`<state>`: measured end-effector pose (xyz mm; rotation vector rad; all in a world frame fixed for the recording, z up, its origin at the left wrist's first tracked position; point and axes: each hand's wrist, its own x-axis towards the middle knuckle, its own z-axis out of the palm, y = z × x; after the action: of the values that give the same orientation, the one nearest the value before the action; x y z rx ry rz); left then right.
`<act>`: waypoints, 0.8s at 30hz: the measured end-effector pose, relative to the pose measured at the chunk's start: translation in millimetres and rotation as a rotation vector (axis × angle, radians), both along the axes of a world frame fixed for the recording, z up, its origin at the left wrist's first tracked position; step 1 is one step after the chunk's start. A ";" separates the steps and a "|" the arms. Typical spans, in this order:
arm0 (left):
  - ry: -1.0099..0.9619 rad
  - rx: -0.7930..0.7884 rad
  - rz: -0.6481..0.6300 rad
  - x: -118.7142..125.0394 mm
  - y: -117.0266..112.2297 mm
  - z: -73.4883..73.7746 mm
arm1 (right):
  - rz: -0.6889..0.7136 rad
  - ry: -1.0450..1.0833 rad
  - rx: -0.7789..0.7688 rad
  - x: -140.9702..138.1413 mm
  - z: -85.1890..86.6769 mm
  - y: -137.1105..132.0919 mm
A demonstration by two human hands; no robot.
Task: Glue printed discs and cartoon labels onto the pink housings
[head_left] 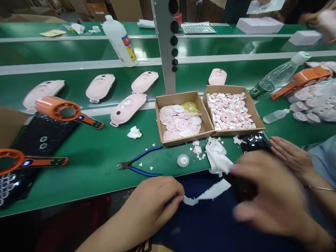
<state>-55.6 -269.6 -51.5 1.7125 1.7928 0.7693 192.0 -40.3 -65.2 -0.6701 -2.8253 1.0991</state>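
Observation:
My left hand (162, 199) pinches one end of a torn white cloth strip (214, 190) over my dark lap, just past the table's front edge. The strip hangs loosely to the right. Smeared by motion, my right hand (273, 196) is raised at the right; its thumb looks apart from its fingers, but I cannot tell whether it holds anything. Near it a crumpled white cloth (217, 155) lies on the table edge. Blue-handled cutting pliers (141, 161) rest with handles spread, and a small round white-topped container (183, 160) stands to their right.
Two cardboard boxes hold pink round pieces (181, 124) and small rabbit-shaped pieces (228, 115). Pink cases (128, 108) line the back. Orange handheld fans (61, 110) lie left. A white bottle (119, 40) and clear bottle (280, 75) stand behind. A co-worker's hand (292, 155) is at right.

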 end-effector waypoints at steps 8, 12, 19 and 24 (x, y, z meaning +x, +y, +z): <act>0.003 0.029 0.099 0.7 0.1 -8.5 | 0.267 0.072 -0.060 -93.7 -7.1 -82.5; -0.098 0.050 0.164 -1.8 4.2 -21.1 | 0.250 0.100 0.073 -85.7 -11.9 -79.0; -0.039 0.246 0.295 -4.4 12.7 -38.7 | 0.145 0.223 0.344 -87.3 -18.5 -74.3; -0.016 0.298 0.302 -11.7 19.6 -43.2 | 0.112 0.218 0.332 -93.0 -22.2 -68.6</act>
<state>-67.4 -250.0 -94.6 1.6218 2.0353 1.2266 99.0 -108.9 -87.4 -0.3460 -2.7828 0.6402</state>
